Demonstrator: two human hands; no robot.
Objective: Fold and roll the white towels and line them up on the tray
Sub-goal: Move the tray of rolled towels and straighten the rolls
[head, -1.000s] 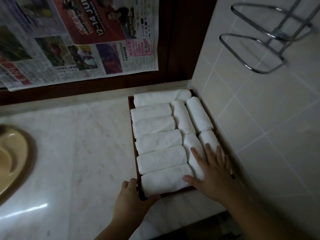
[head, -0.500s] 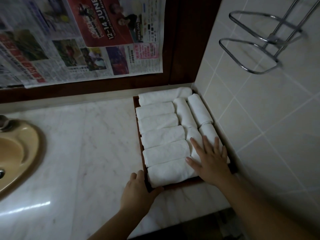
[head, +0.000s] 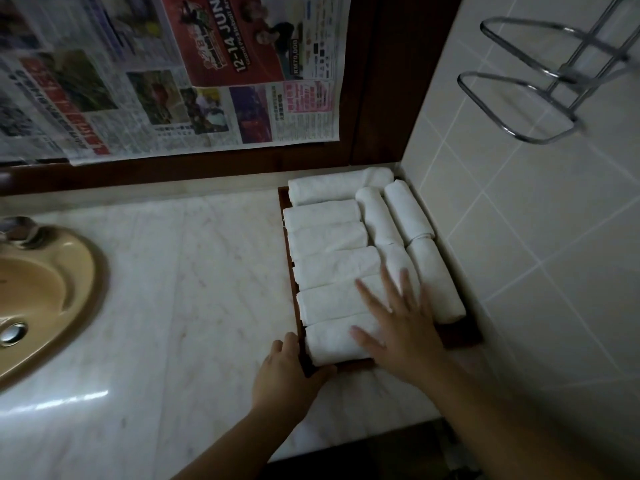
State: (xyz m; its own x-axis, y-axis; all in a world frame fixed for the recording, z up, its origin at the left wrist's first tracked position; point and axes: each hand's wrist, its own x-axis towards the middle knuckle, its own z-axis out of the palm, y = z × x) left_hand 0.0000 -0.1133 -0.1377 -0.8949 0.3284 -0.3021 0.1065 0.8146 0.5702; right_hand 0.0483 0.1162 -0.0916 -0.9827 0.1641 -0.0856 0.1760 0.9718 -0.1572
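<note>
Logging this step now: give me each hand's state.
Left hand: grips the near left corner of the dark wooden tray.
Right hand: open, fingers flat on the rolled white towels.

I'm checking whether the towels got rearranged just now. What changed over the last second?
The right hand slid left across the rolled towels, off the right-hand rolls, fingers flat. The left hand kept gripping the tray at its near-left corner. The towels kept their arrangement.
</note>
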